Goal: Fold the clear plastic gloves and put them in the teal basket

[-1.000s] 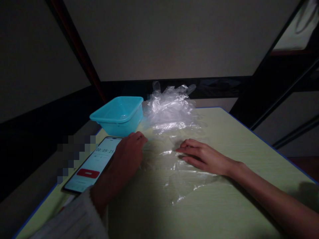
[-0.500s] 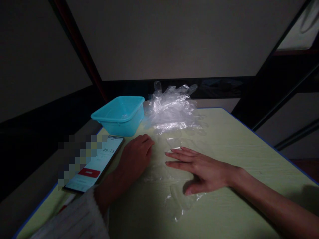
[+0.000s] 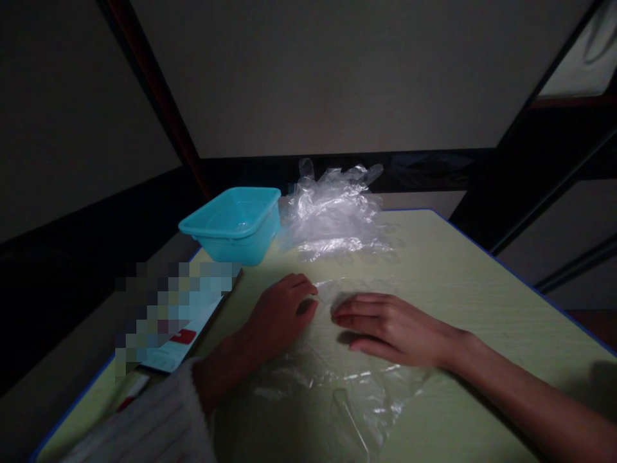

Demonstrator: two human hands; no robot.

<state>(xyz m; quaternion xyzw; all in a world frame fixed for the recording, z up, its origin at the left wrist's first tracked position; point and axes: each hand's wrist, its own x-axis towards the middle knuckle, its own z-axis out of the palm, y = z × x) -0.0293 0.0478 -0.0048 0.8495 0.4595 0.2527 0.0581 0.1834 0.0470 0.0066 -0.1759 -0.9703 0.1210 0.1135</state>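
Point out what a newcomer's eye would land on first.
Probably the bright blue tub, at the table's far left. Just right of it, the shiny heap of clear plastic. Then, nearer, the left hand and right hand at more clear film.

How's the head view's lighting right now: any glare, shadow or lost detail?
Head view: dim overall; bright glare on the heaped clear gloves; the clear plastic by the hands shows mainly through highlights, its outline hard to trace; the left hand looks darker than the right hand; mosaic blocks cover part of the phone.
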